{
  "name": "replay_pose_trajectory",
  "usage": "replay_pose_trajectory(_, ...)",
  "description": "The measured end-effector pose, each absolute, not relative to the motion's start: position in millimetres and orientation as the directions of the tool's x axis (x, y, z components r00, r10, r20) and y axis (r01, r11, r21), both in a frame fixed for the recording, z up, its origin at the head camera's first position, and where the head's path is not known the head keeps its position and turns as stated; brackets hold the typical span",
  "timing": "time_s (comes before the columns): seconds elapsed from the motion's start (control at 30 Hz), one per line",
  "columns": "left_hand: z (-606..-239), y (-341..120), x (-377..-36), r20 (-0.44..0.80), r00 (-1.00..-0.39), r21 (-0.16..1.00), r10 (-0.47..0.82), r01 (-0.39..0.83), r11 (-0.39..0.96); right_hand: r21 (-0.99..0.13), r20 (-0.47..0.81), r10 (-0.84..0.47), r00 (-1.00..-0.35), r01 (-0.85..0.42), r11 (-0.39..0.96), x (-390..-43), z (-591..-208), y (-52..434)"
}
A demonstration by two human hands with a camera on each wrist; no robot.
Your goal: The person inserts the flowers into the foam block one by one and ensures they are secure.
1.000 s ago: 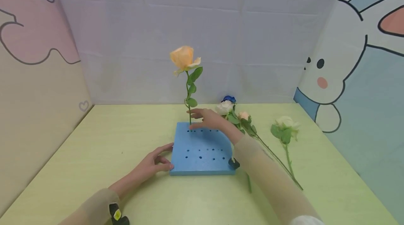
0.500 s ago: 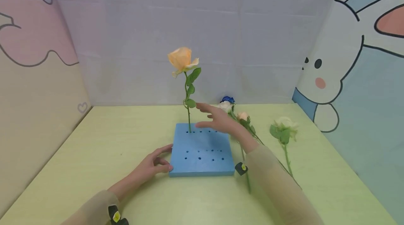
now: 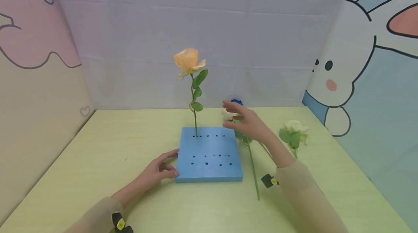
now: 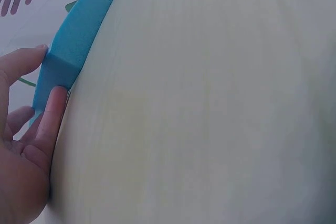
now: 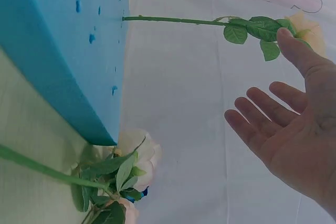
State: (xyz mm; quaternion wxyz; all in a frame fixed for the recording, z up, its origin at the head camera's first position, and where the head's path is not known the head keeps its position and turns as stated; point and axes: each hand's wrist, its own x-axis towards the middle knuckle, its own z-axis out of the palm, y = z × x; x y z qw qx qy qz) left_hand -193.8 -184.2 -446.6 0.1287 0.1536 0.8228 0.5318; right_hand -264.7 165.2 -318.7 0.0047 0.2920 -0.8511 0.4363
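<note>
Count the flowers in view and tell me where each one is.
5, perhaps more hidden. The orange rose stands in the blue foam block. The white rose, blue flower and one stem lie around the right hand; its bloom is hidden. A pale rose lies farther right.

Head view looks down over the blue foam block [image 3: 209, 155]; both wrist views see it close.
</note>
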Motion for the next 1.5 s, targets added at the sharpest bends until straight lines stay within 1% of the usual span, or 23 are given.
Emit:
replay_pose_trajectory(0.3,-445,-183,-192,-0.061,-0.923,0.91,0.381,0.105,0.4,-0.701,0.335,-0.401,-0.853,-0.51,0.499,-245,-322,191)
replay_pose_trajectory(0.43,-444,-182,-192,-0.06,-0.923,0.91,0.38,0.106,0.401,-0.691,0.372,-0.366,-0.853,-0.518,0.504,-240,-325,200)
replay_pose_trajectory(0.7,-444,-183,-193,-0.059,-0.922,0.912,0.383,0.106,0.397,-0.649,0.392,-0.332,-0.858,-0.514,0.561,-226,-332,220)
replay_pose_trajectory(0.87,-444,-183,-192,-0.061,-0.921,0.911,0.386,0.107,0.399,-0.645,0.368,-0.312,-0.876,-0.482,0.592,-214,-337,236)
replay_pose_trajectory(1.0,-444,-182,-192,-0.059,-0.92,0.909,0.387,0.111,0.402,-0.662,0.309,-0.293,-0.905,-0.426,0.617,-204,-341,252)
replay_pose_trajectory(1.27,-443,-183,-193,-0.057,-0.92,0.905,0.389,0.117,0.409,-0.623,0.273,-0.22,-0.937,-0.346,0.702,-189,-349,277)
replay_pose_trajectory(1.5,-440,-183,-192,-0.048,-0.916,0.907,0.398,0.127,0.402,-0.627,0.19,-0.172,-0.967,-0.254,0.736,-180,-356,294)
